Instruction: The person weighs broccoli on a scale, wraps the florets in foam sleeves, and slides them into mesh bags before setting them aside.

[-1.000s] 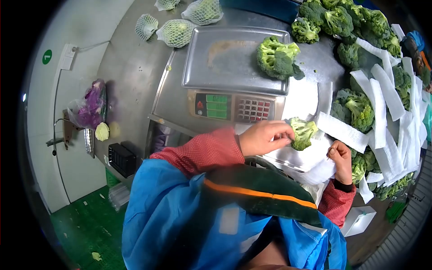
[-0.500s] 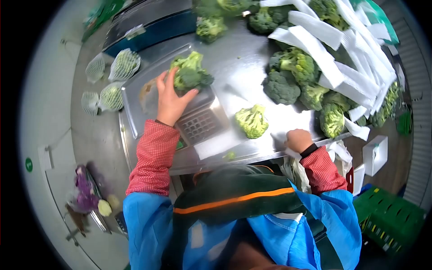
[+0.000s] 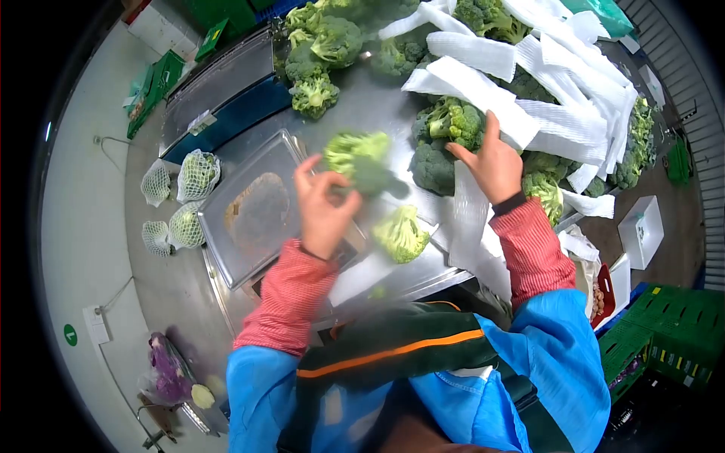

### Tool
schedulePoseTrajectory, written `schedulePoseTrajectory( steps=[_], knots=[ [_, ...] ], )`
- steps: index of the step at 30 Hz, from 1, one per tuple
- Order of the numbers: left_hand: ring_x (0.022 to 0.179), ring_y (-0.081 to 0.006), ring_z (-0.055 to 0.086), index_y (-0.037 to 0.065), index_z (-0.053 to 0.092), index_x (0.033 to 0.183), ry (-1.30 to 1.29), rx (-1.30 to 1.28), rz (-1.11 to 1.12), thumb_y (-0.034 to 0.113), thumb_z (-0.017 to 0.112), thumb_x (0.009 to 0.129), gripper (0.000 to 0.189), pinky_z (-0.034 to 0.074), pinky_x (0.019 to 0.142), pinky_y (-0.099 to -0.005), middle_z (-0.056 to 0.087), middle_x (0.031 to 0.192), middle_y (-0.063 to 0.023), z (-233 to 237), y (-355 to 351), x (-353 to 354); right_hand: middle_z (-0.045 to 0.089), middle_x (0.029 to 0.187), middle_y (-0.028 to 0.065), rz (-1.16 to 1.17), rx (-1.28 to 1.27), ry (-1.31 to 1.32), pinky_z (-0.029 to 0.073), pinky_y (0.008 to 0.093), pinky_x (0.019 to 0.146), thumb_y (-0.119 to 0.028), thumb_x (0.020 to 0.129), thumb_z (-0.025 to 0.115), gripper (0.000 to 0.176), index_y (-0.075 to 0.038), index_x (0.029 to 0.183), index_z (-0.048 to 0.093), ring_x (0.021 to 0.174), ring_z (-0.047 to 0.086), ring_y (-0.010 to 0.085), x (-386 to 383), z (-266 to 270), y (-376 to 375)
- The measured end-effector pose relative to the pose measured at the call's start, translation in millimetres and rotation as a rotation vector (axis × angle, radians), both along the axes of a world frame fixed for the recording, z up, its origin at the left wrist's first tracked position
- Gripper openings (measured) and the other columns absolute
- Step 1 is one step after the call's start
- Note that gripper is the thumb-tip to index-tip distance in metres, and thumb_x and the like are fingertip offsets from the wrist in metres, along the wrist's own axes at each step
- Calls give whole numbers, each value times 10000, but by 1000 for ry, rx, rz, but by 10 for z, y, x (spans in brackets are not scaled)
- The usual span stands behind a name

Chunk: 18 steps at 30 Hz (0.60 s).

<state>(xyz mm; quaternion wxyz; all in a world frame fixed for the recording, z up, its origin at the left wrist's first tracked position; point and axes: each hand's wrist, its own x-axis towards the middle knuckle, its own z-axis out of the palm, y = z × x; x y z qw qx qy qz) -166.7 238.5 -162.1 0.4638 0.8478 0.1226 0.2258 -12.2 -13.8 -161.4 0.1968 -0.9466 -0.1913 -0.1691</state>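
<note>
My left hand (image 3: 326, 208) has its fingertips at the near side of a broccoli head (image 3: 356, 155), blurred by motion, beside the scale's metal plate (image 3: 302, 151). Its thumb and forefinger are bent together. My right hand (image 3: 492, 167) is over the broccoli pile, thumb and forefinger apart near a dark green head (image 3: 457, 121). A white net sleeve (image 3: 470, 219) hangs down from this hand toward the table edge, apparently held by the bent fingers, which are partly hidden. Another broccoli head (image 3: 402, 234) lies on the steel table between my arms.
Several white net sleeves (image 3: 563, 132) cover the broccoli pile at the right. More broccoli (image 3: 325, 45) lies at the back beside a blue-sided box (image 3: 234, 113). Net-wrapped heads (image 3: 198, 175) stand at the left. Green crates (image 3: 672, 317) are at lower right.
My left hand has brought the broccoli head rightward off the scale plate. My right hand has risen from the table's front edge to the pile, with the white sleeve below it. The view has shifted.
</note>
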Motion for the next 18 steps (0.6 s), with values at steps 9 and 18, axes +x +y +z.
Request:
schedulePoseTrajectory(
  steps=[9,18],
  knots=[
    [1057,-266,535,78,564,1070,262,200,-69,211,786,694,457,494,811,-286,373,1308,-176,-690,-297,58,624,612,146,12,-34,-24,483,432,507,-303,749,660,540,-131,1236,503,561,632,325,352,-39,43],
    [766,-156,625,11,620,1011,319,-259,-237,118,692,817,233,509,657,-276,638,924,-80,-490,-426,-611,582,1011,14,575,972,975,455,226,740,-130,898,562,404,-38,1283,481,870,528,77,-249,167,1233]
  ],
)
